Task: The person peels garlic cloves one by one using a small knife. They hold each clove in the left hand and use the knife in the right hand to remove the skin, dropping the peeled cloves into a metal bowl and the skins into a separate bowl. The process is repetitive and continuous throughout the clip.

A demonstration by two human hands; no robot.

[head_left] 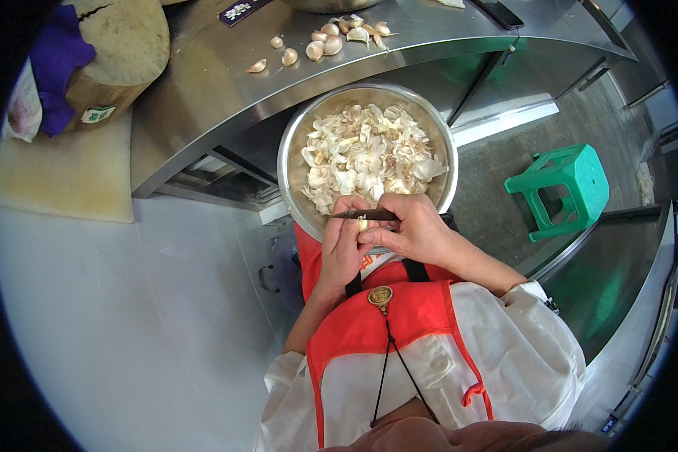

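**Garlic Peeling: Well Advanced**

Over the steel bowl (294, 143), heaped with peeled skins (369, 154), the left hand (340, 245) pinched a clove (362, 224) while the right hand (414, 226) gripped a small knife (365, 215). Roughly ten unpeeled cloves (324, 41) remained on the counter (203, 83).

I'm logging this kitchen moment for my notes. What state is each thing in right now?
Left hand: fingers closed on a garlic clove.
Right hand: gripping a small dark knife, blade level at the clove.
Steel bowl: upright, filled with pale garlic skins.
Loose cloves: unpeeled, scattered on the steel counter.
Green stool: standing upright on the floor.
Wooden chopping block: cracked on top.
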